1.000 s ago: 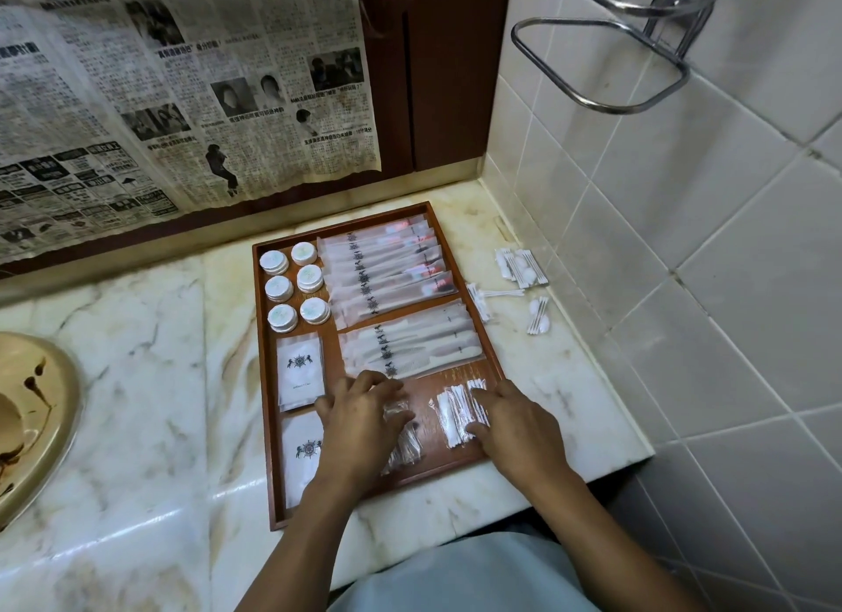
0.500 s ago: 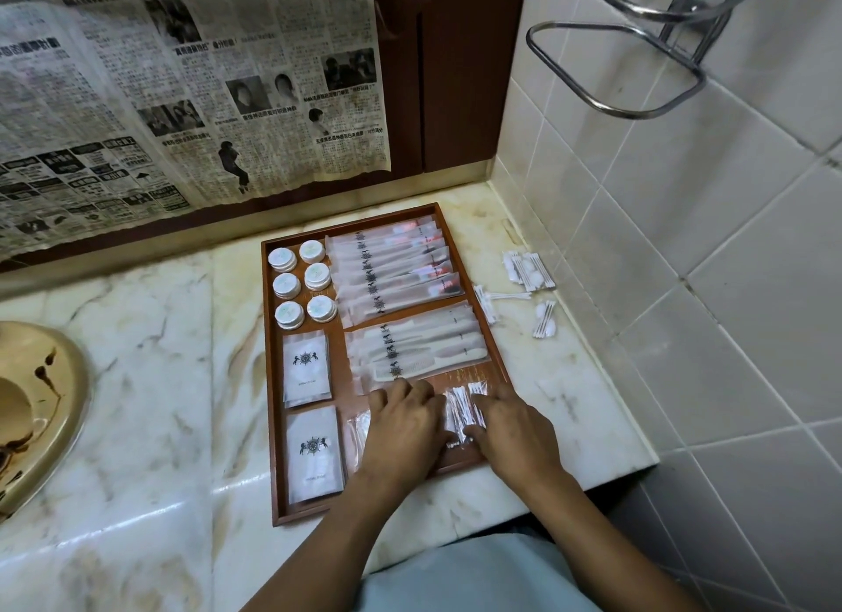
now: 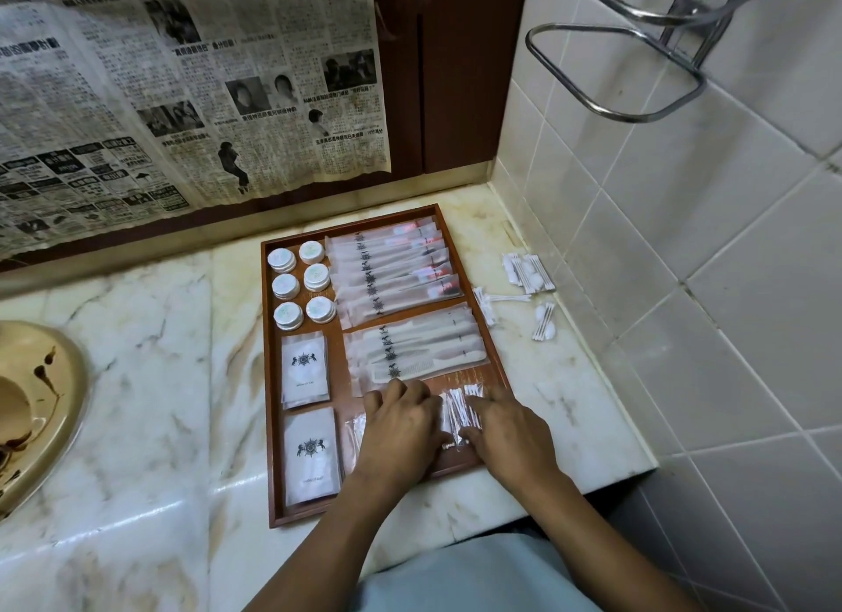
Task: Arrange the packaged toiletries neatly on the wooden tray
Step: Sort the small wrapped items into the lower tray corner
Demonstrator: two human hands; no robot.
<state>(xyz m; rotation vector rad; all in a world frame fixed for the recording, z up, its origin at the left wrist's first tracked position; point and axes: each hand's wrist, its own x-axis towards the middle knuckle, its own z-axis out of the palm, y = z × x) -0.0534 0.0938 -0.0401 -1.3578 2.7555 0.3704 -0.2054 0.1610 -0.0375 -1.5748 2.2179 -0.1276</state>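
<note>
At the far left a beige basin (image 3: 27, 406) sits in the pale marble surface (image 3: 150, 383). The reddish-brown wooden tray (image 3: 266, 383) lies on that surface, toward the tiled corner. Its left column holds six small round white-lidded jars (image 3: 287, 288) and, nearer the person, two flat white sachets (image 3: 304, 370) printed with a dark crest. To their right, long frosted toothbrush packets (image 3: 392, 270) overlap at the far end, with frosted comb packets (image 3: 419, 347) just below.

The left hand (image 3: 401, 424) lies over the tray's near right part. Its fingers are spread fairly straight and press on crinkly clear film, grasping nothing. Beside it lie clear packets of white cotton swabs (image 3: 460, 411). The right hand (image 3: 510, 438) rests straightened fingers on their right edge with the thumb at the near end, released rather than clenched. More loose swab packets (image 3: 528, 272) lie off the tray by the wall, well apart from both hands.

These packets are probably very light, soft and slippery, apt to slide over one another. Flat pressure should square them up. The loose ones are best pinched by the film's edge, not across the thin sticks.
</note>
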